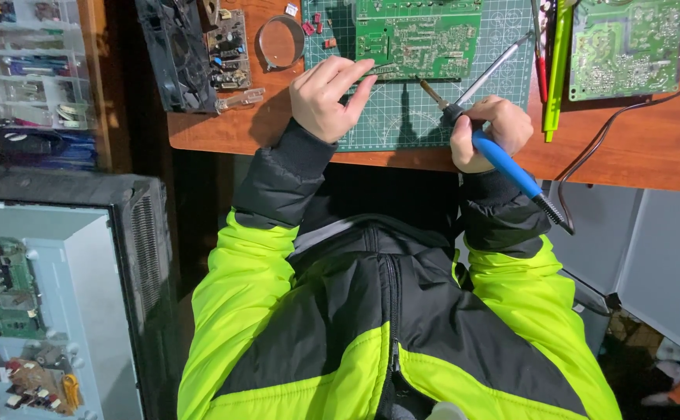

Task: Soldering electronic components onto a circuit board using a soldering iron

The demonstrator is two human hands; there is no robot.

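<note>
Jacket (390, 327) nearest. Right hand (486, 131) grip closed on iron (503, 159); left hand (326, 95), holding nothing, pins board (418, 39). Board: light, stiff, fragile; take edges.

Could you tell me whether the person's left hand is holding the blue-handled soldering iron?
No, the right hand grips the soldering iron, while the left hand rests at the edge of the green circuit board.

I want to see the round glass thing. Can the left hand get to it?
Probably yes. The left hand rests at the circuit board's near edge, and the round magnifier lies just beyond it with only bare desk between them.
</note>
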